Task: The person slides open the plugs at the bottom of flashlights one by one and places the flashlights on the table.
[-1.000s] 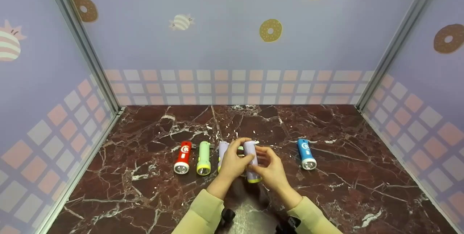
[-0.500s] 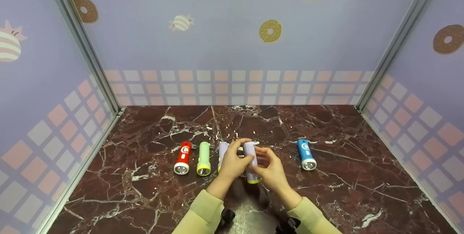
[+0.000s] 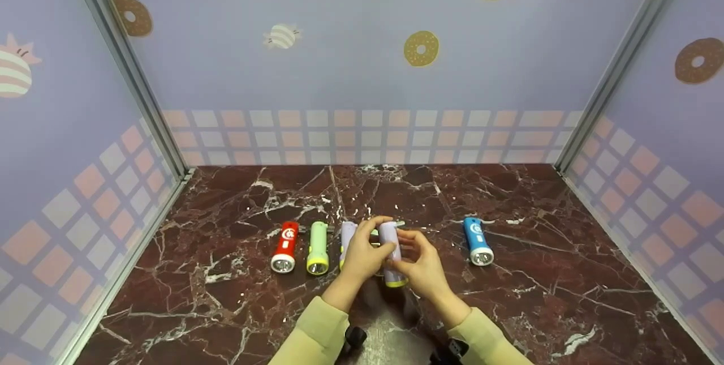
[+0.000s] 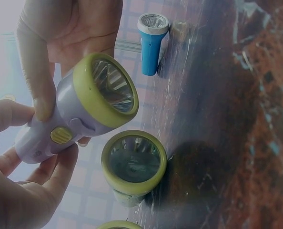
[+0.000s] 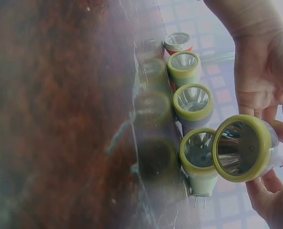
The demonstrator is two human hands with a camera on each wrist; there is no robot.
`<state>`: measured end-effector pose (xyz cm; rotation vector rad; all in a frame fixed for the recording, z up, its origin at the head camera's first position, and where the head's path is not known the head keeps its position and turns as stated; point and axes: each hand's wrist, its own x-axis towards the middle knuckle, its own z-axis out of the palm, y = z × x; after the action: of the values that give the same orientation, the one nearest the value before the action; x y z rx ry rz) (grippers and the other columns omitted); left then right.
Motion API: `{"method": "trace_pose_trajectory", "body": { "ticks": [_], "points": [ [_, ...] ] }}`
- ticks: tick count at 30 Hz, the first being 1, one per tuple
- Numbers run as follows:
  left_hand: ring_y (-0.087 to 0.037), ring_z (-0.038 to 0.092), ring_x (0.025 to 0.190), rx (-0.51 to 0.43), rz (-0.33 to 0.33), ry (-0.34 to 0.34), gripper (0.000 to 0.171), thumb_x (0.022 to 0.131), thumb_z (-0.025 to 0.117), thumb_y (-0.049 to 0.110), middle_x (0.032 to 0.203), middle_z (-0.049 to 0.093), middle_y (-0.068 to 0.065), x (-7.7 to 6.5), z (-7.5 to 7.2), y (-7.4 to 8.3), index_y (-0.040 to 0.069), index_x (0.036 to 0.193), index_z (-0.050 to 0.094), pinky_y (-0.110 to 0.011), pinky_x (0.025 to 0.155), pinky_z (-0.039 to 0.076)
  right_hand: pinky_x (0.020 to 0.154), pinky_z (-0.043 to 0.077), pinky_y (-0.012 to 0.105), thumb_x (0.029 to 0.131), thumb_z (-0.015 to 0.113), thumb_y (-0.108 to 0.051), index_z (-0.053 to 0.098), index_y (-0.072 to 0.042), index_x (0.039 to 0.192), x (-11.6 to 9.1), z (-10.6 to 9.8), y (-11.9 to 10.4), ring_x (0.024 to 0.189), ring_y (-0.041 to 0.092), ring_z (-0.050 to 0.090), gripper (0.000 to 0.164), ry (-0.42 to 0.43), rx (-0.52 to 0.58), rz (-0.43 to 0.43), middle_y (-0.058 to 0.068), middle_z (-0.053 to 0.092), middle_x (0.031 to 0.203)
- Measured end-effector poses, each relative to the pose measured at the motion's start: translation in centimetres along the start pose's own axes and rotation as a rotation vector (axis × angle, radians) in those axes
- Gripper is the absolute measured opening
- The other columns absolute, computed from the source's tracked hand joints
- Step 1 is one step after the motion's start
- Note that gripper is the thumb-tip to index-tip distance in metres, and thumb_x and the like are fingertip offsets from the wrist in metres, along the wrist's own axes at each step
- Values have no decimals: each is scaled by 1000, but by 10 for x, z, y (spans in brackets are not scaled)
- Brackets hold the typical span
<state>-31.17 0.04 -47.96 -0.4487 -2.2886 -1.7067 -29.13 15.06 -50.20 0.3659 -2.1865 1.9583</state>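
Observation:
A purple flashlight [image 3: 390, 254] with a yellow-green rim is held off the table between both hands, its lens end toward the person. My left hand [image 3: 365, 254] grips it from the left, the thumb on its body. On the other side, my right hand [image 3: 423, 263] holds it with thumb and fingers. In the left wrist view a yellow switch [image 4: 61, 135] shows on the held flashlight's side. Just beyond it stands a green flashlight [image 5: 201, 181], mostly hidden by the left hand in the head view; two metal prongs stick out of its tail.
Left of the hands lie a red flashlight [image 3: 284, 247], a green flashlight [image 3: 318, 247] and a partly covered purple flashlight [image 3: 347, 237]. A blue flashlight [image 3: 478, 241] lies apart on the right. Patterned panels [image 3: 362, 82] enclose the marbled table [image 3: 237, 308] at the back and sides.

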Motion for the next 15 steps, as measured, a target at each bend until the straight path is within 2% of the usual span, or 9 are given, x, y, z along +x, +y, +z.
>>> {"method": "trace_pose_trajectory", "body": {
  "ticks": [3,5,9,15],
  "points": [
    [-23,58,104,-9,-7,-3,50,75,74,4,118,62,-17,0,0,0,7,124,69,-27,79,56,95,60,39,77,79,7,59,6,128,0,0,-1,114,35,66,56,1,0,4,31,65,128],
    [-26,60,102,-20,-11,-5,50,75,73,3,118,62,-18,0,0,0,7,125,68,-24,78,56,94,59,38,76,79,7,59,6,128,0,1,-1,114,36,66,56,3,-2,7,31,65,128],
    [-31,63,101,-40,-21,-12,51,77,73,3,120,60,-19,0,2,-1,7,127,67,-31,81,60,94,59,36,76,79,8,59,6,129,0,0,-1,114,36,66,56,6,-2,6,31,65,128],
    [-33,64,109,-54,-28,-10,57,80,74,4,128,60,-20,-1,4,-1,9,136,64,-42,90,60,97,59,39,78,79,6,58,6,129,0,1,-2,115,38,66,55,34,-8,3,31,65,129]
  ]
}}
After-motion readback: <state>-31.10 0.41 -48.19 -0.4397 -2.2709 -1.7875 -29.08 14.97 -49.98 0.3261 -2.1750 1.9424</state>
